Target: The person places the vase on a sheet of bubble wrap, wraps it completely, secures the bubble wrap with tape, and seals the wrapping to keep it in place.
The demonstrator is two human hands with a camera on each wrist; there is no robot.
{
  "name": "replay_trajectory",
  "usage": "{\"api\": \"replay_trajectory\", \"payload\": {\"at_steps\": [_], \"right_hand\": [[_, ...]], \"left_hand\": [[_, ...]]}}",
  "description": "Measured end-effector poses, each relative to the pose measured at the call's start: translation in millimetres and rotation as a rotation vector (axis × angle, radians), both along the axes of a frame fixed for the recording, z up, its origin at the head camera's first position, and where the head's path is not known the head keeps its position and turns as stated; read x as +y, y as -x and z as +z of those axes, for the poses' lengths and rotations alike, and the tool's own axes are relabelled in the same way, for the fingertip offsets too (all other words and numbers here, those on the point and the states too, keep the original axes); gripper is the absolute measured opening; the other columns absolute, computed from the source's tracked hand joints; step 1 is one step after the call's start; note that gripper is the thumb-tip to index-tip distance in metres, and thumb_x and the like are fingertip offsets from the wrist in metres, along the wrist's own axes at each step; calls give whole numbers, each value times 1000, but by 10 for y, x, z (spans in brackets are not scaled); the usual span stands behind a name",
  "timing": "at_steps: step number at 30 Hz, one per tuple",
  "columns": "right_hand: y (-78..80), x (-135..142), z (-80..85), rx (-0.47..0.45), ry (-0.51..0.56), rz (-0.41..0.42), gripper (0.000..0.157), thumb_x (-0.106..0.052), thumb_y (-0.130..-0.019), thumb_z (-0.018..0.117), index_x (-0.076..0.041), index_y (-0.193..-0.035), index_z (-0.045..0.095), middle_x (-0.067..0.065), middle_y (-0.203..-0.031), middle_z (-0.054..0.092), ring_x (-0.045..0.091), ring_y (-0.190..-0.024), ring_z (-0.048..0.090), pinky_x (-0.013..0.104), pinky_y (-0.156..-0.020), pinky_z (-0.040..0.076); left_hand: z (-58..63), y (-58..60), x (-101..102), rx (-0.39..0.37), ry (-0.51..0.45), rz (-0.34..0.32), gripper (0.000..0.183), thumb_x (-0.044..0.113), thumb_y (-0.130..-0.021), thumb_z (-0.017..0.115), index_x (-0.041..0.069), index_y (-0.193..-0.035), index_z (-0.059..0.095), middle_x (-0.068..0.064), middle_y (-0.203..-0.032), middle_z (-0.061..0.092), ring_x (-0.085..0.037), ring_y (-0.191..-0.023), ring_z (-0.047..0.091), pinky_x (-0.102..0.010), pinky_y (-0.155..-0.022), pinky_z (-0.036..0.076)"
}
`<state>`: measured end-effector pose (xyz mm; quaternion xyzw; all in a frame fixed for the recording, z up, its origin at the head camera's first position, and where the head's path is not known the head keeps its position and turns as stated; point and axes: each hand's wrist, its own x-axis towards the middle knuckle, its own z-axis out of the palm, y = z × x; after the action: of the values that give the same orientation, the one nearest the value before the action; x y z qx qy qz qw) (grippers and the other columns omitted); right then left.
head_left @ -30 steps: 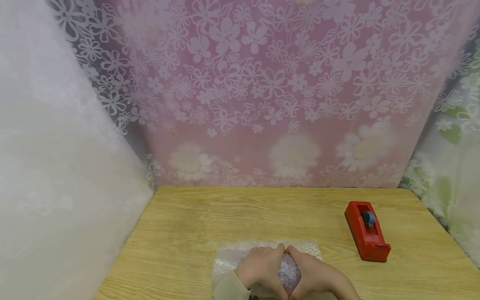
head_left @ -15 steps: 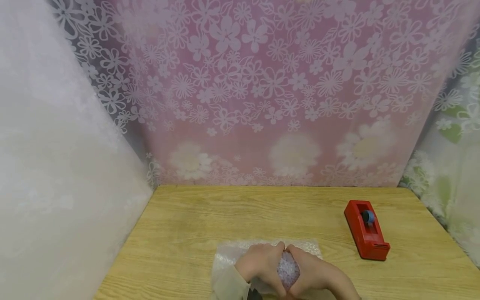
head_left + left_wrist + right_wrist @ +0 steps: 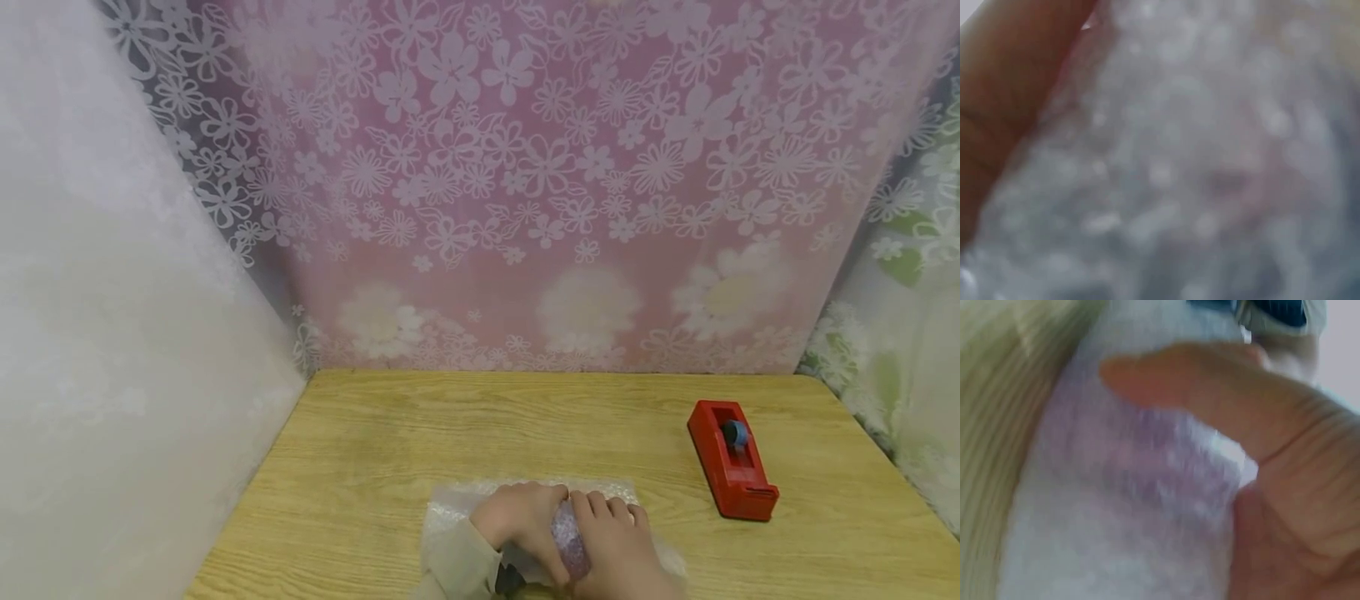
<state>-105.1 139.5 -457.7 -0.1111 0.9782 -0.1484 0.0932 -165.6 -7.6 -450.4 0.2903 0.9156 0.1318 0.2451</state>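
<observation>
A purple-tinted bundle in bubble wrap lies between my two hands near the table's front edge. What is inside the wrapping cannot be made out. My left hand holds it from the left side, thumb toward me. From the right, my right hand grips it with the fingers laid over its side and top. In the right wrist view the thumb crosses the wrapped bundle. Blurred bubble wrap fills most of the left wrist view. Loose wrap spreads flat beneath the hands.
A red tape dispenser with a small blue roll stands on the wooden table to the right. Behind the table hangs a pink flowered curtain. Pale sheets hang on both sides.
My right hand has turned over, so its knuckles now face up and less of the bundle shows. The left hand stays nearly in place. The tape dispenser has not moved.
</observation>
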Motion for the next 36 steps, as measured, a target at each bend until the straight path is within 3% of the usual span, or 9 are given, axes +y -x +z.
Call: {"api": "replay_trajectory", "payload": {"at_steps": [4,10,15,22,32,36], "right_hand": [[-41,-84,-34,48,-17,-17,98,-55,-54,83,-4,-128,46,13,-123,51,39,-111,44,67,-90,27],[-33,-114,-83,113,-12,-6,97,-57,-50,83,-5,-124,48,11,-114,54,36,-107,47,63,-89,30],[13,-74,-58,81,27,24,97,-60,-50,82,-8,-124,49,9,-112,55,34,-106,49,64,-88,31],[13,-53,-54,72,52,34,96,-62,-52,81,-8,-125,49,10,-114,54,37,-107,48,65,-89,30],[31,-36,-54,76,104,40,92,-57,-50,83,-9,-122,50,7,-112,55,34,-106,49,65,-88,30],[45,-20,-45,68,120,50,95,-56,-50,83,-8,-124,49,7,-113,56,33,-107,50,65,-89,29]], "left_hand": [[11,33,8,-43,10,5,88,52,-56,85,29,-132,47,15,-116,57,-7,-96,59,-30,-75,50],[0,31,0,-46,4,16,82,51,-55,85,31,-126,50,16,-108,58,-6,-91,58,-29,-71,49],[-4,23,-9,-35,5,12,82,50,-55,85,29,-126,49,15,-108,58,-5,-90,58,-27,-72,49],[-30,-12,-10,67,30,-9,75,52,-52,85,25,-113,54,13,-92,55,-2,-77,53,-24,-64,47],[8,-2,-27,15,-20,-3,66,46,-53,86,23,-106,54,13,-85,55,-4,-70,52,-24,-60,45],[5,13,-24,10,-30,13,73,46,-53,86,24,-112,49,12,-87,55,-4,-71,53,-25,-61,45]]}}
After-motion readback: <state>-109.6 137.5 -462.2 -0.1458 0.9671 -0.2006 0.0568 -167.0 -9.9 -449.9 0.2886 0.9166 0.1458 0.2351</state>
